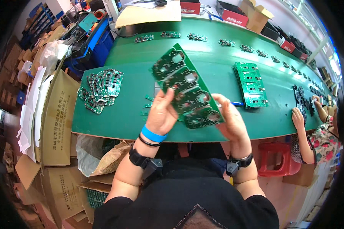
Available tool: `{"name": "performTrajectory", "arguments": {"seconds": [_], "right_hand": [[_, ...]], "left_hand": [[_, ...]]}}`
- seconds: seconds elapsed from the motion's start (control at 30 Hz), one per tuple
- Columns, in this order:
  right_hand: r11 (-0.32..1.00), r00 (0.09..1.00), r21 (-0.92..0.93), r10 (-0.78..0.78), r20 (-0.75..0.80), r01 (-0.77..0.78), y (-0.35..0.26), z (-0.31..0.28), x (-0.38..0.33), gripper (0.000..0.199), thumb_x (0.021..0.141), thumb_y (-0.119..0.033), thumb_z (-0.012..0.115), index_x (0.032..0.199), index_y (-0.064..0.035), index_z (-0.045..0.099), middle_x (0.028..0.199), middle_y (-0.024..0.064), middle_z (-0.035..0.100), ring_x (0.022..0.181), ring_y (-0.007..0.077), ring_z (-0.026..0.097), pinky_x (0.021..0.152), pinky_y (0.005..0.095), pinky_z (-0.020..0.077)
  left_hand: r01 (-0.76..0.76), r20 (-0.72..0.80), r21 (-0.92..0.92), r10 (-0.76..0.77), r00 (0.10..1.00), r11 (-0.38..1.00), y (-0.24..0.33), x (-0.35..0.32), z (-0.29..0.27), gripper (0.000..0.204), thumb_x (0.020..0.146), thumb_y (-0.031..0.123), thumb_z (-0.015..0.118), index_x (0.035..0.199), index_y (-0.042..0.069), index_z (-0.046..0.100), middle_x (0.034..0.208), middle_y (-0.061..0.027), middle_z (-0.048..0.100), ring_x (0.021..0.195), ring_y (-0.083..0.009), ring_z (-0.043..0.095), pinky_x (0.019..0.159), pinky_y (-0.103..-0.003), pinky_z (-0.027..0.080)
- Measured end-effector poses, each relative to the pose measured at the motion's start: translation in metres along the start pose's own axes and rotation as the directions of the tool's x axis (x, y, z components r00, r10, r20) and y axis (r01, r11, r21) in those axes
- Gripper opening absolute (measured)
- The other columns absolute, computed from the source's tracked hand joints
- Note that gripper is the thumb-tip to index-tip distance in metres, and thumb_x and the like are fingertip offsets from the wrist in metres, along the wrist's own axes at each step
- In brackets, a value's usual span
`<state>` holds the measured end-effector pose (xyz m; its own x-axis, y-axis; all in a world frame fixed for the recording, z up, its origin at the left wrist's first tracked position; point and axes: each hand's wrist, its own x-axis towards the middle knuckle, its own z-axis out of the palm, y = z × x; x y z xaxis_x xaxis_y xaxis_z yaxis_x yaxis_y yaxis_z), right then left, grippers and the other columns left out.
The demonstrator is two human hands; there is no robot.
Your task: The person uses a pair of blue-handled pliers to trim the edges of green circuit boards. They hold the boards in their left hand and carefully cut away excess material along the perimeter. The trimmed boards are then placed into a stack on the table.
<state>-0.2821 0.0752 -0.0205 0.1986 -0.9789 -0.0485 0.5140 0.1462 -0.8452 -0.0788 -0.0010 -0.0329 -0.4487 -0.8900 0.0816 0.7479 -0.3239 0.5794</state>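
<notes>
A green circuit board panel, made of several joined rounded boards, is held tilted above the green workbench. My left hand is closed on its lower left edge, thumb on top. At the lower right corner, my right hand grips the panel, its fingers partly hidden. A blue, thin object shows just beyond my right hand; its kind is hard to make out. Small green strips lie near my left hand. To the left sits a heap of separated circuit boards. A stack of uncut panels stands to the right.
Single boards line the bench's far side in a row. Behind them are red and black boxes and an open carton. A co-worker's hand rests by dark parts at right, near a red stool. Cardboard stands left.
</notes>
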Motion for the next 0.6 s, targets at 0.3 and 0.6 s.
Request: {"name": "performTrajectory", "arguments": {"seconds": [0.3, 0.6], "right_hand": [[-0.391, 0.926, -0.901, -0.375, -0.029, -0.186, 0.005, -0.055, -0.038, 0.075, 0.075, -0.033, 0.078, 0.135, 0.0003, 0.048, 0.128, 0.0197, 0.050, 0.123, 0.0368, 0.044, 0.103, 0.0454, 0.0351], [0.592, 0.875, -0.804, -0.416, -0.247, 0.054, -0.016, -0.025, -0.020, 0.044, 0.081, -0.013, 0.069, 0.121, -0.0001, 0.057, 0.102, 0.0060, 0.057, 0.098, 0.0172, 0.055, 0.089, 0.0290, 0.0428]], "left_hand": [[0.226, -0.063, -0.172, -0.240, 0.969, 0.959, 0.039, -0.018, -0.041, 0.067, 0.100, 0.055, 0.031, 0.148, 0.007, 0.031, 0.143, -0.0223, 0.044, 0.127, -0.0446, 0.047, 0.100, -0.067, 0.040], [0.261, -0.001, -0.188, -0.266, 0.964, 0.947, 0.039, -0.031, -0.035, 0.067, 0.100, 0.053, 0.035, 0.147, 0.005, 0.032, 0.144, -0.0245, 0.042, 0.125, -0.0458, 0.048, 0.103, -0.065, 0.039]]}}
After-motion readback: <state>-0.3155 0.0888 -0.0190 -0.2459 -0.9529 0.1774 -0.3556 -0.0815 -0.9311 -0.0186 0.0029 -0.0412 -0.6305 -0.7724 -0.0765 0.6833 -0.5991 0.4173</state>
